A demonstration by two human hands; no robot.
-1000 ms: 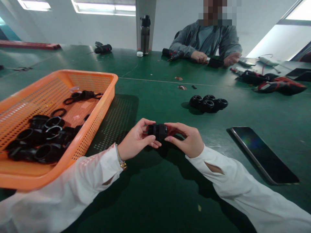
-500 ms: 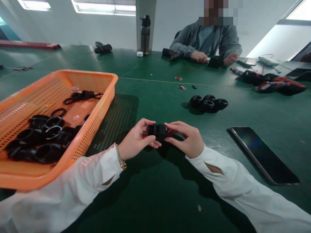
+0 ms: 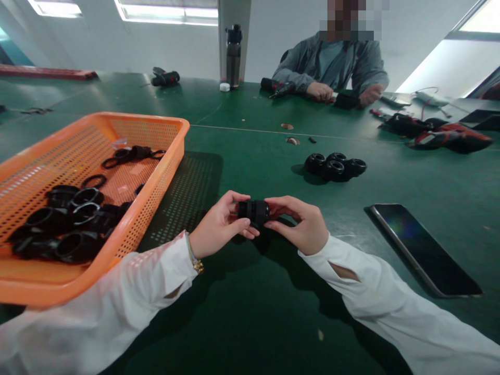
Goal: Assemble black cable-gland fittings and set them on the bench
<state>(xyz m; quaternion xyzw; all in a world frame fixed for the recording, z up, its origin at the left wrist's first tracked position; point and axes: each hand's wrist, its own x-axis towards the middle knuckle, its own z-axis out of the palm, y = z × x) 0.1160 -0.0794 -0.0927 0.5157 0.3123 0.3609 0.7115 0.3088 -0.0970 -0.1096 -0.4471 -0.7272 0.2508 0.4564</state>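
Note:
Between my two hands lies a black ribbed cable gland (image 3: 253, 211), held sideways just above the green table (image 3: 250, 312). My left hand (image 3: 222, 224) grips its left end, with the thumb in front and the fingers behind and below. At the right end, the thumb and fingertips of my right hand (image 3: 300, 221) pinch the rounded nut. Beyond my right hand sits a cluster of several black domed nuts (image 3: 335, 169) with round openings. To the left, an orange perforated basket (image 3: 142, 229) holds several black threaded fittings (image 3: 80, 245) and thin black rings (image 3: 94, 181).
A smartphone (image 3: 424, 247) lies right of my right forearm. Across the table a person in a grey jacket (image 3: 332, 67) sits near a power drill (image 3: 277, 87). A dark bottle (image 3: 233, 57), another drill (image 3: 165, 78) and a red-black tool bag (image 3: 449, 136) stand farther back.
Both hands keep the same hold on the cable gland. The right fingers shift only very slightly at its nut; everything else stays put.

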